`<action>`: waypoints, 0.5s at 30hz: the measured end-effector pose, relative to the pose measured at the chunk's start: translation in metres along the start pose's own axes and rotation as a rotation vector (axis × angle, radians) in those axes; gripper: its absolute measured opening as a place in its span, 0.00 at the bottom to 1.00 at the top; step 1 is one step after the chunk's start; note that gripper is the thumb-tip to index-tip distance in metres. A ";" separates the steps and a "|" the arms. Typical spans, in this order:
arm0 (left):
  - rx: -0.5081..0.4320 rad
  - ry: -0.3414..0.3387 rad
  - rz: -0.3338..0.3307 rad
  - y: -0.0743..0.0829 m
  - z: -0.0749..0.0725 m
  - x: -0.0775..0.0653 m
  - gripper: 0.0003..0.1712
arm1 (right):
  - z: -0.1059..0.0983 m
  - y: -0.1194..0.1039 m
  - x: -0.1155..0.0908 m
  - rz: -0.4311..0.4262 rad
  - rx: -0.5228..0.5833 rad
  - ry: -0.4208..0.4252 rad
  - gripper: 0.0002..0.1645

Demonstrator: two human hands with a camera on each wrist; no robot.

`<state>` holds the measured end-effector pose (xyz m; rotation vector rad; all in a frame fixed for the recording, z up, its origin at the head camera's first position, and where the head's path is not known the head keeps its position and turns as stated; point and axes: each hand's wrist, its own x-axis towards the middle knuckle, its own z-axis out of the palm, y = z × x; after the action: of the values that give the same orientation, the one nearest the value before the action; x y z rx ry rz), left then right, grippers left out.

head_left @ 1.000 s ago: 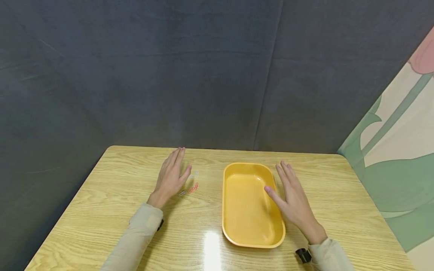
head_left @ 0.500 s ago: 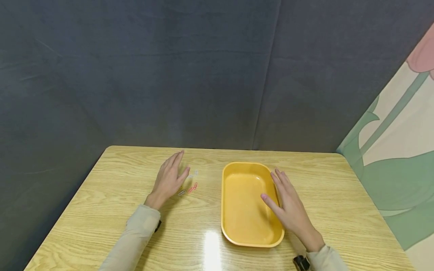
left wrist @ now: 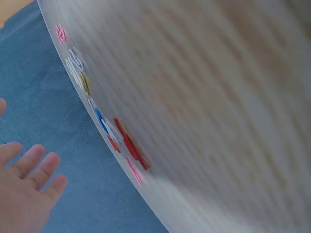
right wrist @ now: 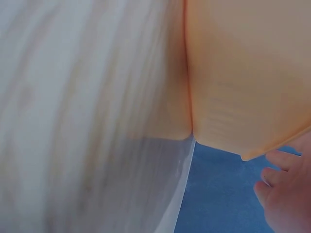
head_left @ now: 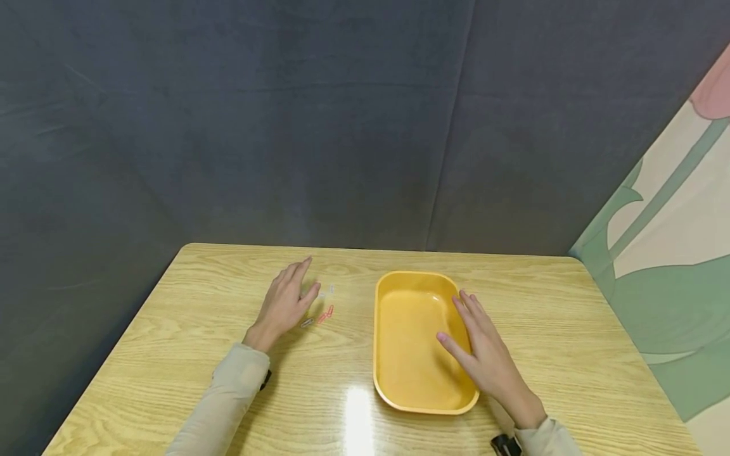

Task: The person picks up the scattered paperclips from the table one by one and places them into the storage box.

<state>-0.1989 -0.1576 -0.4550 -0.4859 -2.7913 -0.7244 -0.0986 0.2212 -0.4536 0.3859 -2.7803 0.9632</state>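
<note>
Several small paper clips lie scattered on the wooden table, left of the yellow tray [head_left: 419,405]. A red paper clip [left wrist: 130,144] and a pink paper clip [left wrist: 61,34] stand out in the left wrist view, with white, blue and yellow ones between them. My left hand [head_left: 283,304] hovers over and beside the clips, fingers extended, thumb apart, holding nothing; it hides part of the group in the head view. My right hand [head_left: 487,354] is above the tray's right rim, fingers spread and holding nothing, with the thumb over the tray's inside. The tray contains nothing.
The light wooden table [head_left: 188,329] ends at a dark blue-grey cloth [head_left: 319,126] behind it. A floral-patterned cloth [head_left: 673,285] hangs at the right. Bright glare [head_left: 358,418] lies on the table in front.
My right hand has moved slightly left and toward me, further over the tray's rim. My left hand has dipped slightly, its fingers bending a little. Tray and clips have stayed in place.
</note>
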 end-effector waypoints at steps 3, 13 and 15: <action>0.003 -0.001 0.001 0.000 0.000 0.000 0.35 | 0.001 0.000 0.000 -0.004 0.000 -0.008 0.45; -0.023 -0.018 -0.009 0.001 0.000 -0.002 0.33 | 0.003 0.001 -0.002 0.019 0.016 -0.045 0.46; -0.038 -0.034 -0.016 0.001 0.000 -0.002 0.32 | 0.004 0.001 -0.003 0.031 0.026 -0.055 0.45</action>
<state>-0.1968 -0.1577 -0.4552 -0.4869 -2.8206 -0.7805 -0.0965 0.2201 -0.4579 0.3793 -2.8337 1.0118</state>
